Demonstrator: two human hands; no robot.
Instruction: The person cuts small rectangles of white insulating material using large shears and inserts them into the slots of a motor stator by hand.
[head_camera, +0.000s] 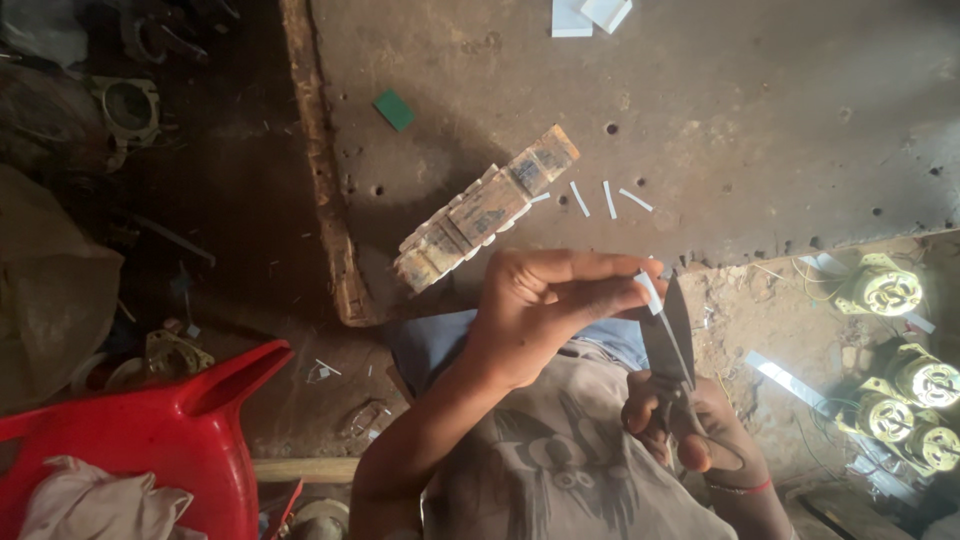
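1. Dusty concrete floor (760, 110) fills the upper half of the view, with a wooden edge strip (325, 190) running down from 12 o'clock toward the middle and darker, cluttered ground to the left of it.

2. Just right of centre, a small white strip (651, 291) is pinched between the thumb and fingers of the left hand (545, 310), which is closed on it and reaches in from 6 o'clock.

3. At 3 o'clock from that hand, touching the strip, stand the dark blades of a pair of scissors (670, 345), pointing toward 12 o'clock.

4. The right hand (700, 430) grips the scissor handles at about 5 o'clock from the strip, fingers curled tight; a red band sits on its wrist.

5. At 12 o'clock from the strip, three more cut white strips (607, 199) lie loose on the concrete, near one another.

6. At 10 o'clock from the left hand, a long worn block (487, 208) lies slanted on the floor, with white slips sticking out along its sides.

7. Farther off at 11 o'clock, a small green square (394, 109) lies flat, and white paper pieces (588, 14) sit at the top edge.

8. At 3 to 4 o'clock, several small motors with yellowish windings (905, 375) are grouped on sandy ground, and a shiny flat strip (785, 378) lies just left of them.

9. At 8 o'clock, a red plastic chair (150, 440) holds a crumpled cloth (95, 500).
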